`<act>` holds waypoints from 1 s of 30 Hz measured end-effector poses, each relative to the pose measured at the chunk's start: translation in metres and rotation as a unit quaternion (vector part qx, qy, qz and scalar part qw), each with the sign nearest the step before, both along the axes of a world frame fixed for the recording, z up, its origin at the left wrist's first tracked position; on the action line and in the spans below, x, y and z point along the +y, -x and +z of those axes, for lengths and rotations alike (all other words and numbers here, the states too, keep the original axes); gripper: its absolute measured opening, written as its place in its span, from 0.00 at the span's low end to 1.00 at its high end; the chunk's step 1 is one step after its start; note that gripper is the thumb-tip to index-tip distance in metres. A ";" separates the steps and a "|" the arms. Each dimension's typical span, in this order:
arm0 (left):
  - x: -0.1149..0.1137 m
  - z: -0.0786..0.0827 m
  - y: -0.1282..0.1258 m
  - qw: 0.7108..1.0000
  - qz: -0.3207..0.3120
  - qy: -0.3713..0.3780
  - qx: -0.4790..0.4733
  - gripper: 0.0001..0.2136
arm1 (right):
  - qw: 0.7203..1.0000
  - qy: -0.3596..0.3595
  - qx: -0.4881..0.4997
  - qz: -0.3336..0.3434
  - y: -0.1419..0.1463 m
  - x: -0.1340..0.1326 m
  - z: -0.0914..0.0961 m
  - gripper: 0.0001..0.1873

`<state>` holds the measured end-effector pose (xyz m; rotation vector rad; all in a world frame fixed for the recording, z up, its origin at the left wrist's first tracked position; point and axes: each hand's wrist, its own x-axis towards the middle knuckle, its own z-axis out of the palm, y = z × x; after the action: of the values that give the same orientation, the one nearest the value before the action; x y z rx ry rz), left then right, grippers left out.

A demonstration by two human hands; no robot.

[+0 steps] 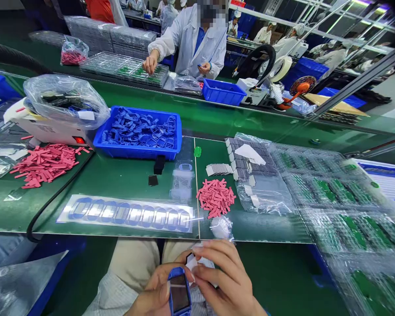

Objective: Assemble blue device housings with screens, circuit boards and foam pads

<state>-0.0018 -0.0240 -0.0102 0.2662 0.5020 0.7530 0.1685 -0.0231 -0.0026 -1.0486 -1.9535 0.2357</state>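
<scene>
My left hand is closed around a small blue plastic housing with a dark rectangular display set in it. Just behind it, a small white-faced piece with a dark edge touches the fingers of both hands. My right hand pinches this piece between thumb and fingers; how much of it lies behind the fingers is hidden. Both hands are above my lap, in front of the bench edge. Close by on the bench lie a crumpled clear film and a sheet of oval transparent stickers.
A blue bin holds many blue housings. Pink strips lie piled, with white-faced pieces behind them. Clear trays with green circuit boards stand right. A black cable crosses left. A co-worker sits opposite.
</scene>
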 end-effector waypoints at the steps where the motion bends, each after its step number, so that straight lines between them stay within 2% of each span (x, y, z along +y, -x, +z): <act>1: -0.001 0.000 -0.001 1.000 -0.002 0.002 0.004 0.15 | 1.000 -0.004 0.000 -0.006 0.000 -0.003 0.000 0.06; 4: -0.003 -0.005 -0.002 1.000 0.001 0.004 0.002 0.16 | 0.999 0.004 0.024 -0.031 -0.009 -0.010 0.000 0.08; 7: -0.005 -0.015 0.003 0.999 0.013 0.029 -0.003 0.17 | 0.992 0.008 0.054 -0.114 -0.032 -0.015 -0.011 0.10; 10: -0.005 -0.025 0.010 0.998 0.028 0.059 -0.012 0.16 | 0.981 -0.022 -0.049 -0.184 -0.057 -0.014 -0.035 0.12; 13: -0.006 -0.031 0.012 0.998 0.026 0.063 -0.012 0.16 | 0.969 -0.049 -0.178 -0.162 -0.074 -0.012 -0.058 0.15; 16: -0.007 -0.030 0.013 0.998 0.017 0.055 -0.024 0.15 | 0.964 -0.028 -0.216 -0.152 -0.073 -0.018 -0.061 0.20; 18: -0.006 -0.027 0.016 0.999 0.015 0.040 -0.032 0.16 | 0.975 0.008 -0.172 -0.137 -0.060 -0.025 -0.054 0.18; 20: -0.004 -0.022 0.019 0.999 0.020 0.012 -0.021 0.17 | 0.990 0.095 -0.022 -0.107 -0.037 -0.032 -0.044 0.10; 21: -0.004 -0.020 0.022 0.999 0.030 -0.007 -0.011 0.17 | 0.979 0.165 0.078 -0.087 -0.022 -0.033 -0.040 0.08; 22: -0.003 -0.017 0.024 0.999 0.043 -0.028 0.000 0.18 | 0.951 0.244 0.176 -0.072 -0.007 -0.033 -0.036 0.09; 23: -0.003 -0.015 0.027 0.997 0.058 -0.049 0.006 0.18 | 0.910 0.316 0.262 -0.049 0.009 -0.032 -0.033 0.12; 25: -0.003 -0.012 0.032 0.993 0.083 -0.087 0.001 0.18 | 0.807 0.438 0.395 -0.006 0.038 -0.025 -0.027 0.18; 28: -0.006 -0.007 0.043 0.987 0.110 -0.111 -0.034 0.17 | 0.646 0.575 0.497 0.070 0.072 -0.012 -0.018 0.24; 30: -0.009 -0.004 0.053 0.984 0.128 -0.115 -0.050 0.18 | 0.556 0.637 0.521 0.120 0.088 -0.006 -0.015 0.26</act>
<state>-0.0546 -0.0331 -0.0143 0.3800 0.3568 1.0733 0.0807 -0.0295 -0.0179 -0.9503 -0.5069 2.1162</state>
